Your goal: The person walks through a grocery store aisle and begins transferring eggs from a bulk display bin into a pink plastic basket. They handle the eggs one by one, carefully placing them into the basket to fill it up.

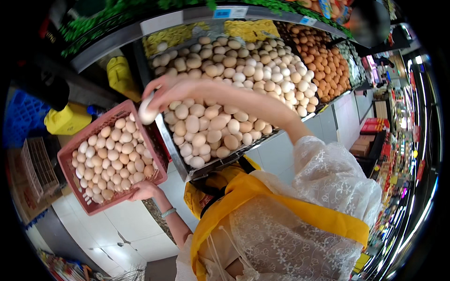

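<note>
My right hand (172, 92), blurred by motion, grips a pale egg (147, 111) between thumb and fingers. It is above the gap between a pink plastic crate (154, 139) and the large egg display bin. Many cream and light-brown eggs (112, 154) fill the crate, which is tilted in this view. My left hand (145, 190) holds the crate's near side, its fingers partly hidden under the edge. Beneath my right forearm, the display bin (175, 159) carries a broad heap of cream and white eggs (214, 123).
Brown eggs (325, 66) lie in a neighbouring section. Yellow egg trays (251, 28) stand behind the heap. Yellow plastic jugs (68, 118) and a wire basket (40, 168) are at the left. A shelf edge (126, 33) with price labels crosses above. My yellow apron (239, 189) hangs near the bin.
</note>
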A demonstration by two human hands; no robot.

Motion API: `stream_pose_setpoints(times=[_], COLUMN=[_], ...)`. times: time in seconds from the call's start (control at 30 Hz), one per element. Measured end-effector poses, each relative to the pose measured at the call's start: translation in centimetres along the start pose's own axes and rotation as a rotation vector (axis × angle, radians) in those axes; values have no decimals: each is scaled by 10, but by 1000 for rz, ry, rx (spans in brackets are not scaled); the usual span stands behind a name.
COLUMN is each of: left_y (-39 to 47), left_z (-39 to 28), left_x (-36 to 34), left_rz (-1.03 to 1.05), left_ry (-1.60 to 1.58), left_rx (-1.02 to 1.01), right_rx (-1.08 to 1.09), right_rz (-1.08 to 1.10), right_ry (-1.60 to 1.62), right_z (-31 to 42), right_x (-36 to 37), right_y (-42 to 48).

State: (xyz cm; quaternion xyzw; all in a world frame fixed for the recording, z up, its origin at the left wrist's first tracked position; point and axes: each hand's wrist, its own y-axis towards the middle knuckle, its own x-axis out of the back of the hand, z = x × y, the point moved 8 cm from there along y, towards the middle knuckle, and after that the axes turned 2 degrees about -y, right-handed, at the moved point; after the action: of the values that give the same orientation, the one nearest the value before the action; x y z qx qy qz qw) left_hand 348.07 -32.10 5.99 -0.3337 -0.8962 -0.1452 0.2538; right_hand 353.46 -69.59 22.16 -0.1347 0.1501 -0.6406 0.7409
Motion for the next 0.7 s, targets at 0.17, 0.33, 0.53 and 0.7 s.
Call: stream_pose_setpoints(times=[0.17, 0.33, 0.53, 0.7], left_y=[4, -3, 0, -7], left_z=[11, -7, -4, -10], left_x=[-3, -3, 7, -3], left_rz=[30, 86, -21, 29], left_ry=[33, 10, 173, 148], left_rx=[49, 71, 124, 178], right_rx=[-83, -380, -497, -631], right_rz=[-653, -1127, -838, -776], right_ry=[130, -637, -1079, -1203], right_z=[-91, -162, -205, -243], right_x=[261, 403, 422, 469], right_y=[-120, -206, -160, -152])
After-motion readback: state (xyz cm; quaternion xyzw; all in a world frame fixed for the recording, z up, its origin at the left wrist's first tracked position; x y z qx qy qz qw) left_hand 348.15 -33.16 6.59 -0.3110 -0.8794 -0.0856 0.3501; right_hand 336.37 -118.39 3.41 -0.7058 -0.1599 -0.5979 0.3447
